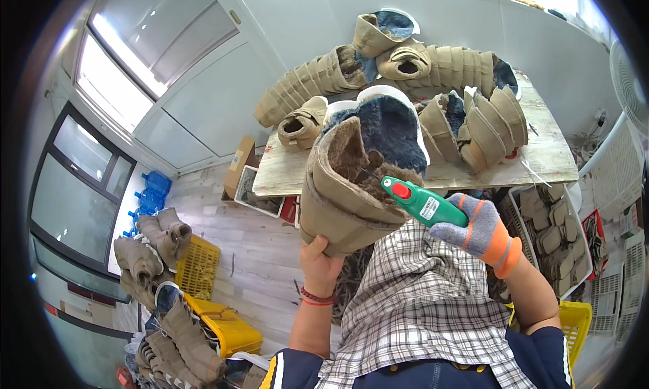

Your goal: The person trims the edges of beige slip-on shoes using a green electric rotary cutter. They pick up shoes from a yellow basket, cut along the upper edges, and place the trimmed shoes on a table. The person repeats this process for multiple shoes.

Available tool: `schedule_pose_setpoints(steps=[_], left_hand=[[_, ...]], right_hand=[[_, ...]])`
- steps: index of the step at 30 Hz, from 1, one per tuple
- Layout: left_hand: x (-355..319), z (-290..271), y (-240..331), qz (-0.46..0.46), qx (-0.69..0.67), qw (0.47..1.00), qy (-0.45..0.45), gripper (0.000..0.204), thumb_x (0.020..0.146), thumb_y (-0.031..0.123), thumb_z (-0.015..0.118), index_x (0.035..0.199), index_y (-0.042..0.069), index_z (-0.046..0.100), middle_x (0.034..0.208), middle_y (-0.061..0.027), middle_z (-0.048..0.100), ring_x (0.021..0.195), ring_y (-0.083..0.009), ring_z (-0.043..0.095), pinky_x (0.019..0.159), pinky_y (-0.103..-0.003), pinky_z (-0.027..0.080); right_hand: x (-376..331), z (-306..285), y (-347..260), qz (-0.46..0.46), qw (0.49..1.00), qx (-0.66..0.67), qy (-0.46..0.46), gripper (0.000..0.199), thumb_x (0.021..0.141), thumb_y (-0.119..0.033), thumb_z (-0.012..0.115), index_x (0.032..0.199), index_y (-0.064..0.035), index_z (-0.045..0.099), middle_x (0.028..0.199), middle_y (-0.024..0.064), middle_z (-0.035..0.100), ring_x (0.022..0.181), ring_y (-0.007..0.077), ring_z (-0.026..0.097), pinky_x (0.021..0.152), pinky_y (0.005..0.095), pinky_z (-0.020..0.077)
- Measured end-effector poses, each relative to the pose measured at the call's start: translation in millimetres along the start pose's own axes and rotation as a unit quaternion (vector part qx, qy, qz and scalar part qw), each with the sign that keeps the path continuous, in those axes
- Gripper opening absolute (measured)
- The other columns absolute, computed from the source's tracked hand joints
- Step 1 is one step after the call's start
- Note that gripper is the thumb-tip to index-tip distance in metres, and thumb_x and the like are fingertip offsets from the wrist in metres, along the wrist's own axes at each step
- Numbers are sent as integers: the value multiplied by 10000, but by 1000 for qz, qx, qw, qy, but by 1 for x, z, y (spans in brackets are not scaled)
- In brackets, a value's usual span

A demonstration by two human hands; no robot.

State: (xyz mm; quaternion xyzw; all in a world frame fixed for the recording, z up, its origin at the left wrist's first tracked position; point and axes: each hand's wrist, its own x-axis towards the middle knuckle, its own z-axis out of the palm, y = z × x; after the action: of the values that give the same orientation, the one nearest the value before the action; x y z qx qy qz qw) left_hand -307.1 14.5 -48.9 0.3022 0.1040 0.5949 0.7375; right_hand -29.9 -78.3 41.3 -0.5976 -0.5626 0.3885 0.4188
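My bare left hand (320,262) holds up a tan fabric shoe upper (341,203) from below, its fingers closed round the lower side. The upper has brown fleece inside, and a blue fleece piece with a white rim (392,128) stands up behind its opening. My right hand (478,232), in a grey and orange glove, grips a green handheld electric tool (433,208) with a red switch. The tool's thin metal tip reaches into the brown fleece at the opening; its very end is hidden there.
A worn wooden table (287,176) bears nested rows of tan uppers (307,81). More uppers (186,338) lie at lower left by yellow crates (233,331). Under the table's right side is a bin of tan pieces (558,237). A white fan (629,84) stands far right.
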Motion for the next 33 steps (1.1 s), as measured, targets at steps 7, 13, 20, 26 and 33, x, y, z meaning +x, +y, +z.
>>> schedule_pose_setpoints(steps=[7,13,20,26,33], left_hand=[[-3,-2,-1,3,62,998,-17,603,763,36,701,1306,29,438,1252,-111,543,1157,-278,527,1002,-456,419],[-13,-1,-4,53,172,984,-6,557,751,-42,695,1265,21,490,1181,-104,595,1050,-255,591,904,-386,487],[-27,7,1,133,531,836,-44,221,789,-18,687,1005,-23,644,956,-88,683,852,-193,641,745,-299,487],[-24,-9,-6,213,698,670,-140,213,789,-38,617,995,-10,666,990,-139,672,894,-276,639,815,-345,469],[-29,-7,-16,270,766,564,-150,346,693,-16,546,1010,23,679,1074,-171,637,1052,-399,556,972,-469,369]], right_hand=[[7,-5,7,-35,997,67,19,484,752,-400,771,953,18,633,677,41,610,619,58,531,564,239,452],[8,-7,15,-13,996,72,54,460,766,-404,759,922,9,630,639,13,570,574,53,493,515,228,414],[-2,-8,18,50,985,146,78,368,803,-340,735,889,-2,617,633,1,561,515,43,486,467,209,392],[-5,-3,16,68,984,156,50,347,811,-317,725,895,2,616,645,9,570,480,47,495,437,209,398],[-4,-4,10,128,979,153,29,351,826,-324,708,926,2,623,651,5,566,488,52,491,436,214,394]])
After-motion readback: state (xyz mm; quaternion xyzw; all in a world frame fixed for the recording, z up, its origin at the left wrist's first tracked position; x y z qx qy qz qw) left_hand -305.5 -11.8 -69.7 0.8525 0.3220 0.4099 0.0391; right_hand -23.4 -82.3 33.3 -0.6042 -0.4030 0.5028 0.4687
